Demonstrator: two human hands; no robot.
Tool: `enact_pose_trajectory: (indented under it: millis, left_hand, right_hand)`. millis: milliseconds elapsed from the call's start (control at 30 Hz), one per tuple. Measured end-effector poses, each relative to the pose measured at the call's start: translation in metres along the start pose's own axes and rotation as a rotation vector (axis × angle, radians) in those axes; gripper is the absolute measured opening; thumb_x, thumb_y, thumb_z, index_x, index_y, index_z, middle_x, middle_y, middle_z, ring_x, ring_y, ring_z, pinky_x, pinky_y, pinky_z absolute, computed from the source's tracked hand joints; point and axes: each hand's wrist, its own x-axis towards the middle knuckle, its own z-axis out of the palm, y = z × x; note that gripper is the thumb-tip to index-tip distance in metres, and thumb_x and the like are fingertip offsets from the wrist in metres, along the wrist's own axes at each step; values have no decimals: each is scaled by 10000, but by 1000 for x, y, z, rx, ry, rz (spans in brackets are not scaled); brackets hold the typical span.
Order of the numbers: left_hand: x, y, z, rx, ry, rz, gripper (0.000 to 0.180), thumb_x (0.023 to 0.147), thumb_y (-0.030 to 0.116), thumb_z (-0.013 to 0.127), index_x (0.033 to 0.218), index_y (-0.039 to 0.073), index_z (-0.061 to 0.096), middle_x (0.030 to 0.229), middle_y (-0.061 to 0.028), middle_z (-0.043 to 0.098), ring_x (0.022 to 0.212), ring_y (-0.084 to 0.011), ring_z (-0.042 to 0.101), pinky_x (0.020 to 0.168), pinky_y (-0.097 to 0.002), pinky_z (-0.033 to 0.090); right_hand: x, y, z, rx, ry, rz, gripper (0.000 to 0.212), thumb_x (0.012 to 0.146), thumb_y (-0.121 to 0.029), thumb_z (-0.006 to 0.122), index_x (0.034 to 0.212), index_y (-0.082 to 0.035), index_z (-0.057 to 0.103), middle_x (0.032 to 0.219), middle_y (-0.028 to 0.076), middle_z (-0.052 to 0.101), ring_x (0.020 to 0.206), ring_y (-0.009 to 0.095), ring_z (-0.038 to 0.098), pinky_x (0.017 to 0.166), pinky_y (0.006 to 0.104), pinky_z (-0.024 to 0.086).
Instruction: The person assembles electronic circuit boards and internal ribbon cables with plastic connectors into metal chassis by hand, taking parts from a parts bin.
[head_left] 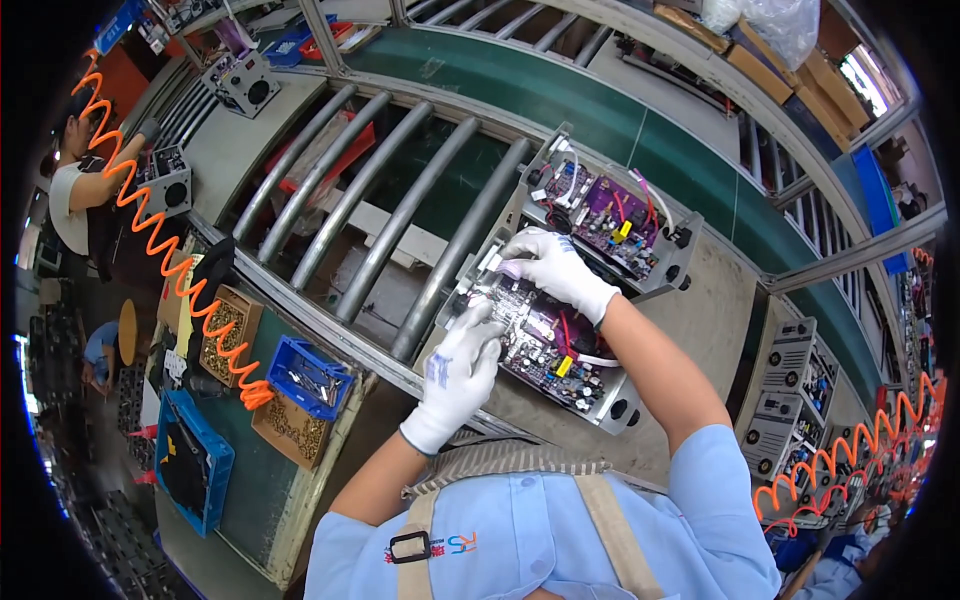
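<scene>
An open metal chassis with a purple circuit board (560, 365) lies in front of me, red and white wires and a yellow part on it. Over its left end are both my hands, in white gloves. My right hand (560, 268) reaches across from the right, its fingers bent in a pinch at the board's far left corner. My left hand (458, 375) comes up from below, with fingertips pressed together by the chassis's left edge. Whatever either hand pinches is hidden by the fingers. Just beyond sits a second open chassis (665, 235) with a similar board.
Metal rollers (415, 215) run left of the chassis. A blue bin (308, 378) of small metal parts stands by cardboard boxes of brass-coloured fasteners (292, 430). An orange coiled hose (150, 225) hangs at left. Finished-looking units (785, 410) stand at right. A co-worker (85, 195) is at far left.
</scene>
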Motion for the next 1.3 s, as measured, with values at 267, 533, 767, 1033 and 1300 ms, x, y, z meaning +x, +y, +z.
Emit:
enact_pose_trajectory:
  millis: [267, 533, 767, 1033, 1300]
  left_hand:
    - [-4, 3, -1, 166, -22, -108, 321, 911, 157, 692, 1199, 31, 628, 1317, -288, 579, 963, -366, 690, 817, -378, 564]
    - [5, 2, -13, 148, -185, -128, 420, 900, 211, 713, 1248, 10, 592, 1324, -223, 564, 704, -204, 614, 691, -328, 529]
    - [9, 0, -17, 377, -174, 44, 485, 897, 256, 706, 1275, -7, 553, 1428, -241, 488, 884, -305, 670, 754, -391, 559]
    - [16, 7, -24, 472, -294, -35, 586, 914, 374, 665, 1314, -23, 506, 1474, -243, 442, 1099, -411, 636, 848, -465, 554]
    - [15, 17, -21, 460, -376, -144, 636, 909, 435, 657, 1331, -12, 495, 1490, -246, 415, 1071, -423, 647, 825, -485, 556]
  right_hand:
    - [-6, -3, 13, 126, -49, -88, 166, 857, -64, 645, 1001, -15, 710, 949, 110, 662, 930, 230, 636, 859, 334, 491]
    - [-6, -18, 22, -81, -61, -207, 166, 869, -61, 626, 1022, -27, 683, 975, 129, 654, 978, 318, 611, 888, 393, 481]
    - [2, -22, 28, -105, -69, -172, 197, 891, -160, 616, 1039, -82, 721, 1028, 130, 681, 1038, 348, 609, 925, 431, 473]
    - [4, -21, 31, -173, -31, -192, 207, 845, -101, 635, 1031, -85, 725, 1026, 131, 684, 1026, 349, 625, 909, 424, 490]
    - [-14, -43, 30, -45, 61, 294, 278, 814, -154, 692, 1068, -43, 685, 1051, 176, 705, 1022, 342, 672, 896, 404, 513]
